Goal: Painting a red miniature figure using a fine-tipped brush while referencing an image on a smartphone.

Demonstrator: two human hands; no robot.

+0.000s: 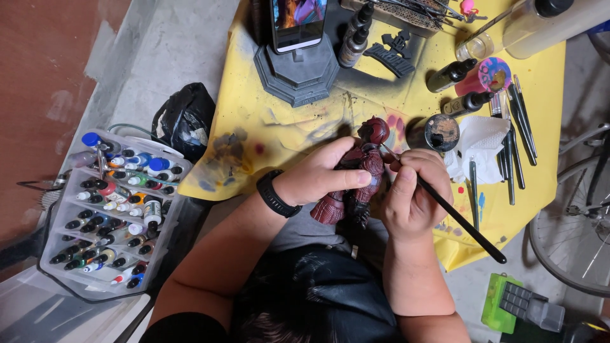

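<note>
The left hand (pixel 321 178) covers the middle of the red figure (pixel 357 174), so its arms cannot be seen. Above the figure, the phone (pixel 297 22) is cut off by the top edge. Right of the figure, the bicycle wheel (pixel 572 222) runs off the side. The brush tip on the figure is too small to see.

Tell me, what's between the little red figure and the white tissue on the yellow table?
A small round pot with dark paint sits between the red figure and the white tissue, as the head view shows. The brush in the right hand points toward the figure.
</note>
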